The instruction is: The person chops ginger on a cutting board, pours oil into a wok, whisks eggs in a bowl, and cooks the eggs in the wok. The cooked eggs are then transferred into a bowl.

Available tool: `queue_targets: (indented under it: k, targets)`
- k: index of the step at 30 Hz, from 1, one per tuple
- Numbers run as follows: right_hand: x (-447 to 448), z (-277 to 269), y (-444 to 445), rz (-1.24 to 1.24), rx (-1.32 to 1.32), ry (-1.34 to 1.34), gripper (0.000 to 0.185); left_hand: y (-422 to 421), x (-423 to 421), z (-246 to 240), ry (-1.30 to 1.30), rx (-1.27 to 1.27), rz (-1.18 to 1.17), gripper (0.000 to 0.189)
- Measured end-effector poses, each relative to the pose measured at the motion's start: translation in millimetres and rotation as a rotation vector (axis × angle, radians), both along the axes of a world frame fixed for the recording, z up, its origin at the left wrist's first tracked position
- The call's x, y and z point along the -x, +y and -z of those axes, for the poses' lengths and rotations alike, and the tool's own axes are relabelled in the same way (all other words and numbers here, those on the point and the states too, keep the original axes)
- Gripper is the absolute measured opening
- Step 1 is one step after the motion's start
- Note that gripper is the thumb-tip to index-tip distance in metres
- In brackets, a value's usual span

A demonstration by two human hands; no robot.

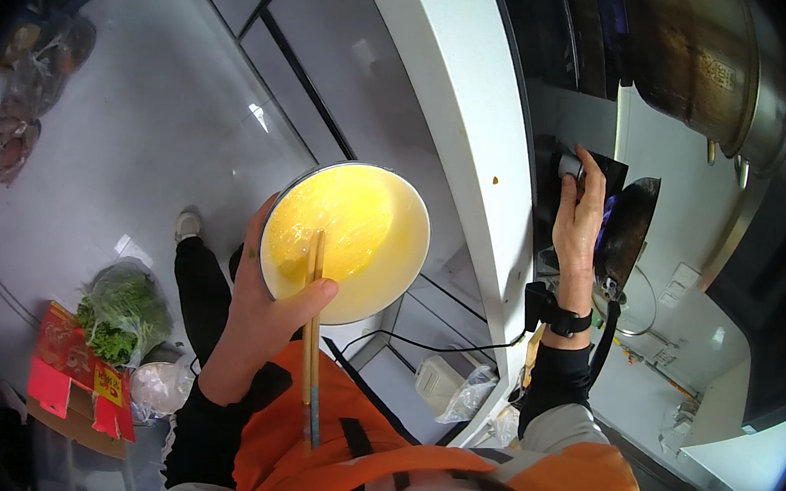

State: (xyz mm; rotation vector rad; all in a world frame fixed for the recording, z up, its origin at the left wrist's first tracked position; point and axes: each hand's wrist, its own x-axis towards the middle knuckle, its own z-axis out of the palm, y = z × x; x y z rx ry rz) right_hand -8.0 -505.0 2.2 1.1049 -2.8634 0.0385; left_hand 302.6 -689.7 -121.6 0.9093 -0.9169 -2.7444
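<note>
A white bowl (380,273) of yellow beaten egg (346,220) is in my left hand (262,311), with foam bubbles on the liquid. Under my left thumb a pair of wooden chopsticks (312,351) lies across the rim, tips in the egg and blue-ended handles towards my body. My right hand (580,217) grips a silver control knob (571,166) on the front of the gas stove, between thumb and fingers. Just beyond that hand a dark wok (632,229) sits over a blue flame (605,220), its black handle (608,337) pointing towards me.
The white counter edge (450,95) runs between bowl and stove. A large stockpot (694,61) stands over another flame. A black cable (433,345) hangs from the device on my right wrist. Bagged greens (127,312) and a red carton (62,363) stand at lower left.
</note>
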Motion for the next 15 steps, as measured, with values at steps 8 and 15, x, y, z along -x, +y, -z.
queue_targets:
  k: [8,15]
  targets:
    - [7,7,5,0.037,0.065,-0.055,0.031,7,-6,18,0.004,-0.066,-0.002,0.088]
    - [9,8,6,0.04,0.114,-0.077,0.029,8,-4,17,0.036,-0.037,-0.008,0.087]
